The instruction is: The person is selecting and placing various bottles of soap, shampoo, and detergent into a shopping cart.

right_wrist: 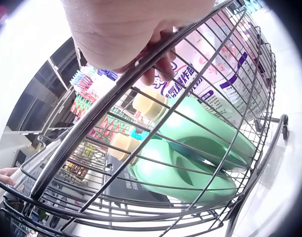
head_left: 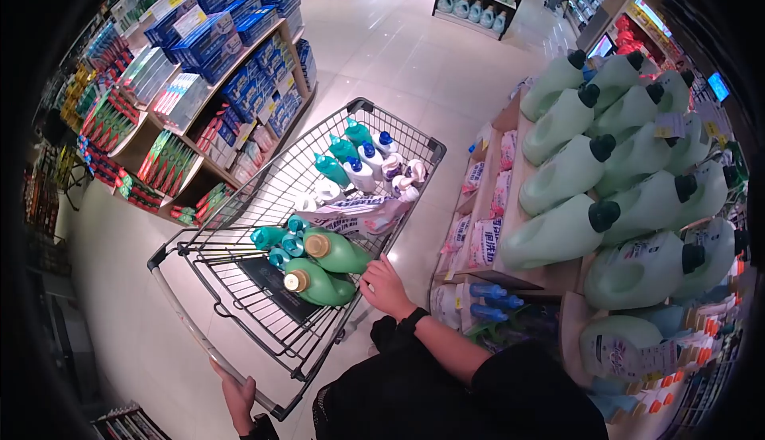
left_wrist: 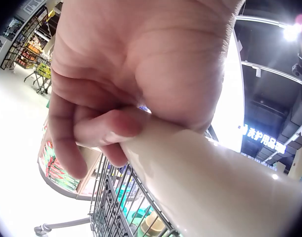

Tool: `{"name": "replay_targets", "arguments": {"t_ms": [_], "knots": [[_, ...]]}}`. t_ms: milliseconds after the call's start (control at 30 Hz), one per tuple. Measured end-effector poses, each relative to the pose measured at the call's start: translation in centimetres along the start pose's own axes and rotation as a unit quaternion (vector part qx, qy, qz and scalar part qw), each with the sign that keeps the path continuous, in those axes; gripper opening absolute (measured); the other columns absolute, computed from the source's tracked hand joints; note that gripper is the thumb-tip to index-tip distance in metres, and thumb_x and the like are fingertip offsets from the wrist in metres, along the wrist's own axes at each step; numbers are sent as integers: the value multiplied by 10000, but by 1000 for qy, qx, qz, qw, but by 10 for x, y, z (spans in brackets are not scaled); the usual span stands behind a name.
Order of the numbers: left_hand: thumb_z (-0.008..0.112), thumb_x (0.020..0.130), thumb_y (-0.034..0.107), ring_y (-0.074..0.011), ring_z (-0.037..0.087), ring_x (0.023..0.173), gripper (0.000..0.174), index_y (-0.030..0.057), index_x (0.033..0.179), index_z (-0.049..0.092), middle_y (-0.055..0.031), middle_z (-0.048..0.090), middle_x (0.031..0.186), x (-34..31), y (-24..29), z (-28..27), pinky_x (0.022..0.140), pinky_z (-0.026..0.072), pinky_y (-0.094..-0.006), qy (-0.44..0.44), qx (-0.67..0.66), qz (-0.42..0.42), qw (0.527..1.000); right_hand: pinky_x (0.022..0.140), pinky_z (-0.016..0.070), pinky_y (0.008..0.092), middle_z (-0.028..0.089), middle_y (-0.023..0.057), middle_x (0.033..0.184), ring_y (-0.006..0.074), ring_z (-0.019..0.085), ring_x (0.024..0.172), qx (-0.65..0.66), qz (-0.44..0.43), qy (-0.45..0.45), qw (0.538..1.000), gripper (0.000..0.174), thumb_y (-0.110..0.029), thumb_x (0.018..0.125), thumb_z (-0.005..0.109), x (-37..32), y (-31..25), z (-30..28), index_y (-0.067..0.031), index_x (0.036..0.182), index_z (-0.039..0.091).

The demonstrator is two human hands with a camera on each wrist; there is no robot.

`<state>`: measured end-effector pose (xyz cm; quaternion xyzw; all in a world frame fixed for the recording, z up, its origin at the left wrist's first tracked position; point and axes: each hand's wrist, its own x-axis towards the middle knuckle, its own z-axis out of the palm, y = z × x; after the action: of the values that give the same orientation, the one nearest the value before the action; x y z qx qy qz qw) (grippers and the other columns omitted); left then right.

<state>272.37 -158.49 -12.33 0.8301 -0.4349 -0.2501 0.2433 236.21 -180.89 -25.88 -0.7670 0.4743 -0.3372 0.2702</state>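
Observation:
A wire shopping cart point(head_left: 435, 147) stands in front of me. My left hand point(head_left: 236, 396) grips the near end of its pale handle bar point(head_left: 185, 308), fingers curled round it in the left wrist view. My right hand point(head_left: 386, 287) holds the cart's side rim, its fingers hooked over the dark rail point(right_wrist: 116, 96) in the right wrist view. Just inside that rim lie two green jugs point(head_left: 344, 252) with gold caps. Beyond them are a pink-and-white printed bag point(head_left: 362, 215), teal bottles point(head_left: 331, 169) and white bottles with blue caps point(head_left: 359, 176). Smaller teal-capped bottles point(head_left: 271, 237) sit beside the jugs.
On the right, close to the cart, a display shelf point(head_left: 510, 277) bears rows of large pale green jugs point(head_left: 558, 229). A shelf of toothpaste boxes point(head_left: 211, 42) stands at left. Another bottle display point(head_left: 478, 2) is farther down the tiled aisle point(head_left: 382, 42).

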Motion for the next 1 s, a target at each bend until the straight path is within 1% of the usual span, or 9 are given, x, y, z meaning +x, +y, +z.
{"name": "replay_targets", "arguments": {"t_ms": [133, 300, 533, 733, 800, 867, 900, 933, 1000], "knots": [[583, 712, 91, -380, 637, 1051, 1071, -4, 1541, -89, -292, 584, 1222, 17, 14, 3, 933, 499, -395, -24, -11, -28, 999, 1150, 314, 527, 587, 90, 834, 277, 586, 1013, 0, -2, 8, 1000, 110, -116, 841, 621, 15, 15, -5, -27, 776, 621], [610, 723, 129, -461, 665, 880, 1076, -42, 1505, -110, -290, 667, 962, 44, 53, 23, 801, 542, -438, -35, 97, -31, 994, 1140, 318, 535, 613, 127, 878, 302, 579, 1078, -8, 18, 26, 999, 117, -117, 835, 622, 32, 27, -12, -21, 770, 627], [647, 735, 176, -474, 671, 848, 1103, -93, 1472, -129, -301, 682, 917, 79, 86, 37, 765, 549, -460, -59, 156, -40, 985, 1122, 331, 557, 632, 133, 921, 342, 553, 1168, -54, 49, 48, 996, 96, -113, 829, 611, 63, 58, -23, -27, 804, 645], [681, 787, 235, -476, 679, 858, 1141, -152, 1429, -179, -330, 679, 931, 91, 114, 65, 769, 559, -446, -120, 64, 38, 990, 1141, 271, 595, 662, 100, 1072, 359, 479, 1301, -81, 153, 40, 984, 133, -148, 841, 613, 83, 93, -42, -49, 906, 672], [714, 802, 231, -406, 695, 769, 1172, -171, 1416, -200, -278, 693, 869, 100, 113, 65, 715, 558, -392, -127, 60, 58, 988, 1142, 266, 601, 660, 101, 1103, 360, 466, 1318, -87, 153, 46, 983, 136, -155, 839, 617, 91, 100, -42, -53, 907, 676], [755, 793, 203, -287, 657, 635, 1215, -170, 1411, -223, -180, 674, 741, 102, 127, 58, 625, 525, -321, -221, 9, 22, 975, 1148, 258, 599, 654, 115, 1119, 364, 463, 1320, -112, 155, 52, 980, 160, -179, 848, 631, 96, 109, -51, -59, 939, 685], [795, 767, 186, -180, 579, 559, 1126, -151, 1474, -15, -98, 601, 629, 106, 135, 45, 565, 470, -271, -247, 13, 19, 969, 1148, 258, 599, 654, 115, 1119, 364, 463, 1320, -117, 163, 61, 978, 160, -179, 848, 631, 98, 109, -55, -59, 939, 685], [787, 768, 168, -150, 551, 526, 788, -78, 1402, 388, -54, 535, 554, 117, 119, 29, 550, 450, -273, -199, -16, 100, 975, 1127, 301, 565, 648, 130, 1117, 368, 479, 1293, -115, 185, 49, 975, 191, -196, 851, 645, 98, 102, -62, -52, 971, 681], [757, 755, 109, -171, 591, 634, 430, -1, 1150, 625, -78, 571, 660, 151, 105, 22, 639, 469, -294, -147, -15, 148, 978, 1106, 343, 531, 642, 145, 1115, 372, 496, 1266, -116, 217, 46, 968, 226, -214, 855, 659, 97, 78, -77, -45, 1003, 676]]}}
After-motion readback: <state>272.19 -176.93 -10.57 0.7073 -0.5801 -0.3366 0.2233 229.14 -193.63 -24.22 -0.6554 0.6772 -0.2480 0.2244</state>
